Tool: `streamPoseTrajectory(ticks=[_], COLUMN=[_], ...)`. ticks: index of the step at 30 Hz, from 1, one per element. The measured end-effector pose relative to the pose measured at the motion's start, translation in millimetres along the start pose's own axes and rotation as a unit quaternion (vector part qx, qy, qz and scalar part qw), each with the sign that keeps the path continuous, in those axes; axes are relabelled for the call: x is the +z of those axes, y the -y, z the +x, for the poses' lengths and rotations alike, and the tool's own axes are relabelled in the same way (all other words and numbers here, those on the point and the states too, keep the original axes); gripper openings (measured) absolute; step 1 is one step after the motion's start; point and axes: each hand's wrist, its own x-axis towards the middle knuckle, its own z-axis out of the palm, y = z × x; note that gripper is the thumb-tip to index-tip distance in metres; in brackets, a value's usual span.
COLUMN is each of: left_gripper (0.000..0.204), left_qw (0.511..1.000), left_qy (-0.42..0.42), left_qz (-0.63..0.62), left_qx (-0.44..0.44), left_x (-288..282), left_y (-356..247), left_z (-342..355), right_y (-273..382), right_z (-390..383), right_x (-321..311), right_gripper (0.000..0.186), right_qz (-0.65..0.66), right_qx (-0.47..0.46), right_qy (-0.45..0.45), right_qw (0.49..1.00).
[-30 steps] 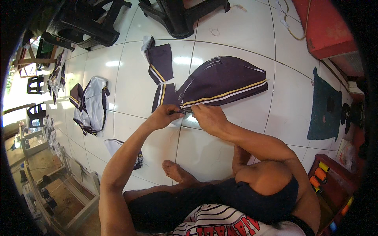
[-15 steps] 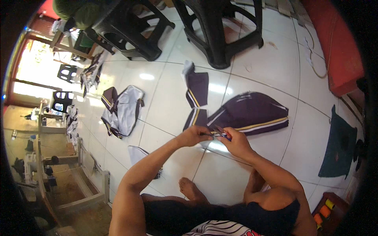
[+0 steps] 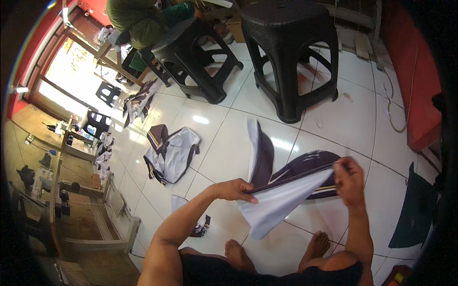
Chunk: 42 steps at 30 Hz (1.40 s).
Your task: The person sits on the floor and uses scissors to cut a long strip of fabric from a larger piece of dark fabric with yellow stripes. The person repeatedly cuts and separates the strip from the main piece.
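A cut fabric piece point(image 3: 288, 193), pale grey on the side turned toward me with a dark upper edge, is stretched between my hands. My left hand point(image 3: 234, 189) pinches its left end, thumb on the pale side. My right hand point(image 3: 350, 180) grips the far right end, higher up. Below the edge the pale cloth hangs in a loose point. Behind it on the floor lies a dark fabric panel point(image 3: 310, 159) with yellow and white stripes. Another curved dark piece point(image 3: 263, 157) with a pale border lies just left of that. No snips show; the right palm is hidden.
Two black plastic stools point(image 3: 290, 62) stand ahead, with a person in green point(image 3: 143, 28) beyond. A grey and dark garment bundle point(image 3: 176, 152) lies on the left floor. Sewing tables point(image 3: 102, 209) line the left; a dark green cloth point(image 3: 414, 209) lies right.
My hands have moved apart, the right one up and rightward, spreading the cloth between them. The blue-handled snips seen earlier in my right hand no longer show. The view has shifted.
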Motion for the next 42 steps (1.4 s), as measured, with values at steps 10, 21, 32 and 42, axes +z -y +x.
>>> streamPoseTrajectory(ticks=[10,21,32,42], left_gripper=[0.023,0.021,0.025,0.022], left_qw=[0.982,0.98,0.991,0.989], left_qy=[-0.187,-0.196,-0.123,-0.112], left_qz=[-0.011,-0.025,0.058,-0.048], left_qx=[0.001,0.03,-0.006,-0.082], left_x=[-19,29,62,59], left_y=[36,71,84,53], left_z=[6,56,87,75], right_y=[-13,-109,-135,-137], right_z=[77,39,11,-34], right_x=[-70,-158,-133,42], right_gripper=[0.02,0.021,0.034,0.025], right_qz=[-0.091,-0.286,-0.654,-0.531], right_qx=[0.022,0.035,0.072,-0.124], right_qy=[-0.217,-0.204,-0.208,0.169], right_qw=[0.972,0.936,0.724,0.821])
